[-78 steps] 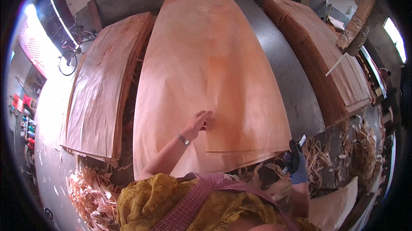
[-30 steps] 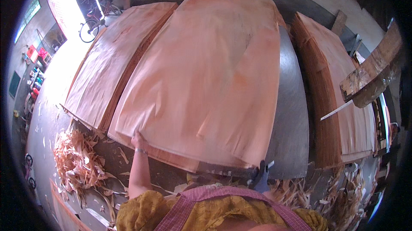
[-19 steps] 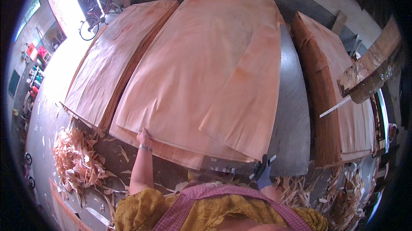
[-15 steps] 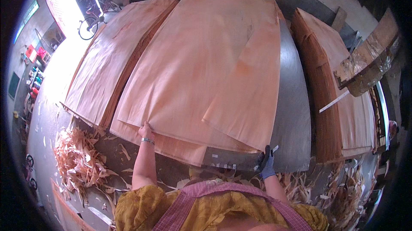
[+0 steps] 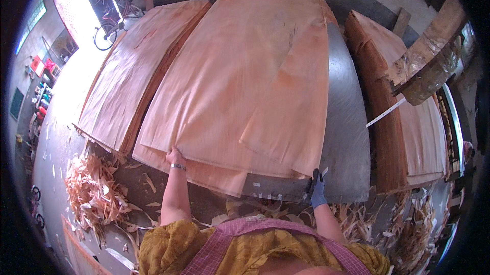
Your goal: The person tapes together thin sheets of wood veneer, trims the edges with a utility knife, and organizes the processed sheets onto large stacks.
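A large, thin, orange-pink wood veneer sheet (image 5: 219, 81) is spread over a grey metal-topped table (image 5: 347, 122). Its right part shows a long overlapping piece of veneer (image 5: 293, 116) with a slanting edge. My bare left hand (image 5: 175, 156) is closed on the sheet's near edge at the left, raising a small crease; another veneer layer (image 5: 214, 177) shows beneath. At the near right corner is my right hand (image 5: 317, 190), in a blue-grey glove with dark fingers. A slim, pale, blade-like tool (image 5: 324, 172) sticks out from its closed fingers, beside the sheet's edge.
Tall veneer stacks stand left (image 5: 145, 70) and right (image 5: 380, 96) of the table. Veneer scraps (image 5: 94, 188) heap on the floor at left, more (image 5: 413, 219) at right. A plastic-wrapped wooden beam (image 5: 429, 55) juts in at right. A bicycle (image 5: 107, 34) stands by the bright doorway.
The sheet's right edge has shifted slightly left, baring a little more grey tabletop. My right hand has moved slightly up along the corner; my left hand keeps its grip.
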Demonstrator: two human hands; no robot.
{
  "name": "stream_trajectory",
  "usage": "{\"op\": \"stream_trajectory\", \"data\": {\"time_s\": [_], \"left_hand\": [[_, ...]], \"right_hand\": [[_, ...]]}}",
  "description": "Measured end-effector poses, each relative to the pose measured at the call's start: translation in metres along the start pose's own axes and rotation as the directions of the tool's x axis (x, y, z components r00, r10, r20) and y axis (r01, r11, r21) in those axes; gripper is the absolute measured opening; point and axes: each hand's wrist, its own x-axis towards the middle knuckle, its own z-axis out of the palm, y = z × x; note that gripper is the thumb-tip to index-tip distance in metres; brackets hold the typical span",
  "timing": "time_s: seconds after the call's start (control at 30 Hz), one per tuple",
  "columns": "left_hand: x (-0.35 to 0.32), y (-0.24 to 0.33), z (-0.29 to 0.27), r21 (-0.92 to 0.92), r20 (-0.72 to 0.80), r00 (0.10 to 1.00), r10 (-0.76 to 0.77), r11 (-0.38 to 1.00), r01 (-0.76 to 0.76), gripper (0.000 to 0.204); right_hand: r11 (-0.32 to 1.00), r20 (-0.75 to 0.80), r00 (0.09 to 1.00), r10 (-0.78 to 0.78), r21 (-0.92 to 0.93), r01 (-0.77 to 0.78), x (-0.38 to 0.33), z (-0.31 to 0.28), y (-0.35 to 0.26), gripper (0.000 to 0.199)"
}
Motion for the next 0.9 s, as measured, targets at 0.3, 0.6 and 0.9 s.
{"op": "stream_trajectory", "data": {"time_s": [0.3,0.6,0.9], "left_hand": [[0.006,-0.023,-0.04,-0.12,-0.067,0.997,-0.028,0.993,0.02,0.029],[-0.082,-0.019,-0.029,0.113,0.214,0.939,-0.27,0.962,0.25,0.035],[-0.08,-0.031,-0.016,0.065,0.212,0.941,-0.264,0.964,0.256,0.022]], "right_hand": [[0.991,-0.012,0.998,0.062,0.12,-0.06,-0.023,-0.026,0.013,0.03],[0.605,-0.044,0.796,-0.604,-0.675,0.422,-0.044,-0.095,0.094,0.024],[0.544,-0.085,0.865,-0.494,-0.807,0.231,-0.055,-0.156,0.068,0.036]]}}
